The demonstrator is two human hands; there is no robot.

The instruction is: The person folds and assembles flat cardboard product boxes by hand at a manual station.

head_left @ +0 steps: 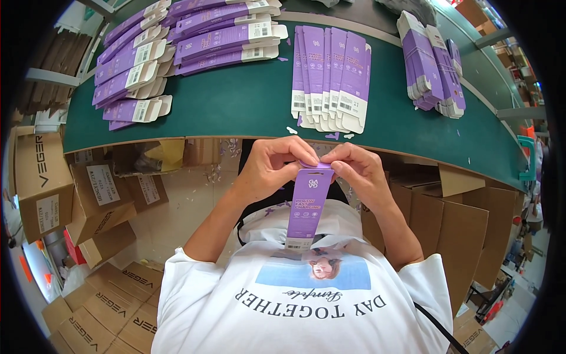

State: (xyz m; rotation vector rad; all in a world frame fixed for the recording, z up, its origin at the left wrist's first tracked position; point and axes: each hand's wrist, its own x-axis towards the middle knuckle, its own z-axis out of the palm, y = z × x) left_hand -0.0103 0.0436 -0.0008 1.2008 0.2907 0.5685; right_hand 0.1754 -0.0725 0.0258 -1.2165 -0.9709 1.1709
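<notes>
A slim purple and white carton [306,206] hangs in front of my chest, its top end just off the table's near edge. My left hand [272,167] pinches the top left corner with bent fingers. At the top right corner, my right hand [358,167] is closed on the same carton, thumb and forefinger near the flap. A dark slot shows in the top panel between my fingertips. Just beyond my hands, a fanned row of flat purple cartons [330,71] lies on the green table [236,103]. Small purple and white paper scraps [332,135] lie beside that row.
Overlapping purple cartons [227,41] are piled at the far left, with another pile [131,79] beside them. Banded bundles of flat cartons [421,59] lie at the far right. Brown cardboard boxes [100,194] stand left below the table; more boxes [454,224] stand right.
</notes>
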